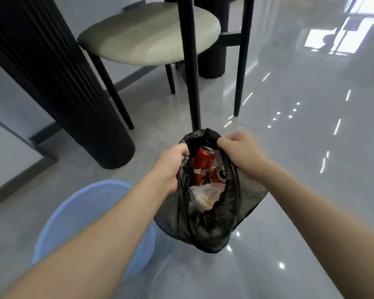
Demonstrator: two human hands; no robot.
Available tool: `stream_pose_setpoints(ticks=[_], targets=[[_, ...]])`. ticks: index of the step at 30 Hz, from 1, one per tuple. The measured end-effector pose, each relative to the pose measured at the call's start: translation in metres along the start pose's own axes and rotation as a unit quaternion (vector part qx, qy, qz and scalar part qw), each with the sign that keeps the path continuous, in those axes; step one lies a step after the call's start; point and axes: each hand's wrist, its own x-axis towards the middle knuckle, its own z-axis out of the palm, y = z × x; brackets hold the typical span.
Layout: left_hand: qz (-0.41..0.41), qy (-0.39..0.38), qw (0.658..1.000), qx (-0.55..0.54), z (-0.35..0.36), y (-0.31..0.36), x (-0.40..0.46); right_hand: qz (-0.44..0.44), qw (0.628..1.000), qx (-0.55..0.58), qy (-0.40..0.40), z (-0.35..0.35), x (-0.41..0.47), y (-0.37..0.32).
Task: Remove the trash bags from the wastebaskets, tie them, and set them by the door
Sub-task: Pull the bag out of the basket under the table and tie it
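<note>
A black trash bag hangs above the glossy floor, out of the wastebasket, its mouth held apart. My left hand grips the bag's left rim. My right hand grips the right rim near the top. Inside lie red soda cans and a crumpled clear plastic wrapper. The light blue wastebasket stands on the floor at the lower left, partly hidden under my left forearm, with no bag showing in it.
A round cushioned stool with thin black legs stands just beyond the bag. A fluted black pillar rises at the left and a shorter one behind the stool. Shiny grey floor stretches to the right.
</note>
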Motion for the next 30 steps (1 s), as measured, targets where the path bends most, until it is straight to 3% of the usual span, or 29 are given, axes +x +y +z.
stream_pose_setpoints(ticks=[4, 8, 10, 12, 14, 16, 17, 20, 23, 25, 27, 30], targets=[[-0.006, 0.028, 0.998, 0.049, 0.008, -0.047, 0.032, 0.075, 0.995, -0.070, -0.003, -0.010, -0.008, 0.057], [-0.016, 0.046, 0.996, 0.077, 0.005, -0.072, 0.047, 0.101, 0.993, -0.067, -0.001, -0.013, -0.017, 0.089], [0.020, 0.065, 0.986, 0.154, 0.000, -0.081, 0.052, 0.103, 0.992, -0.065, 0.015, -0.010, -0.019, 0.097], [0.094, 0.113, 0.962, 0.229, -0.008, -0.087, 0.057, 0.119, 0.989, -0.065, 0.061, -0.006, -0.017, 0.110], [0.125, 0.213, 0.938, 0.245, -0.016, -0.096, 0.068, 0.166, 0.981, -0.027, 0.093, -0.004, -0.017, 0.120], [0.035, 0.305, 0.935, 0.179, -0.024, -0.106, 0.084, 0.240, 0.958, 0.080, 0.137, -0.002, -0.020, 0.127], [-0.038, 0.311, 0.944, 0.105, -0.027, -0.110, 0.090, 0.288, 0.931, 0.155, 0.160, -0.002, -0.022, 0.131], [-0.207, 0.200, 0.957, -0.027, -0.030, -0.128, 0.098, 0.381, 0.858, 0.305, 0.161, -0.006, -0.034, 0.140], [-0.262, 0.036, 0.964, -0.020, -0.026, -0.140, 0.102, 0.449, 0.844, 0.269, 0.119, -0.005, -0.039, 0.152], [-0.266, -0.025, 0.963, -0.018, -0.022, -0.142, 0.103, 0.478, 0.838, 0.258, 0.050, -0.003, -0.041, 0.156], [-0.255, -0.013, 0.967, 0.012, -0.019, -0.142, 0.102, 0.489, 0.842, 0.229, -0.003, -0.005, -0.040, 0.159], [-0.211, 0.066, 0.972, 0.078, -0.017, -0.137, 0.095, 0.487, 0.851, 0.183, -0.079, -0.014, -0.039, 0.155]])
